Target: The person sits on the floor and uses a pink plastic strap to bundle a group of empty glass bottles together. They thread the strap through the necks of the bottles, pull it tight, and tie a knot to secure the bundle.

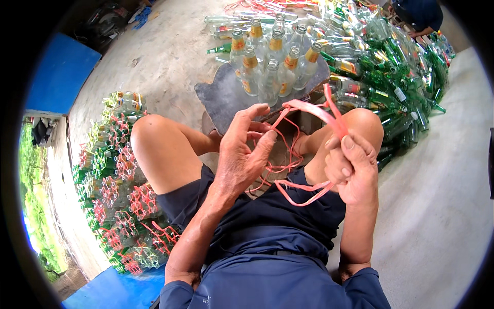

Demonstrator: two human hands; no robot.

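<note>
A loop of pink plastic strap stretches between my two hands above my lap. My right hand is closed in a fist round it, and a slack loop hangs below the fist. My left hand has the strap at its thumb and middle fingertips, with the index finger held out. Thin strands dangle between my knees. Just beyond my hands, several clear glass bottles stand upright in a tight cluster on a dark grey board. Some have orange neck labels. Neither hand touches the bottles.
A large heap of loose green and clear bottles lies at the right. Strapped bottle bundles are stacked at the left beside a blue sheet. More pink straps lie on the far floor. Another person is at the far right.
</note>
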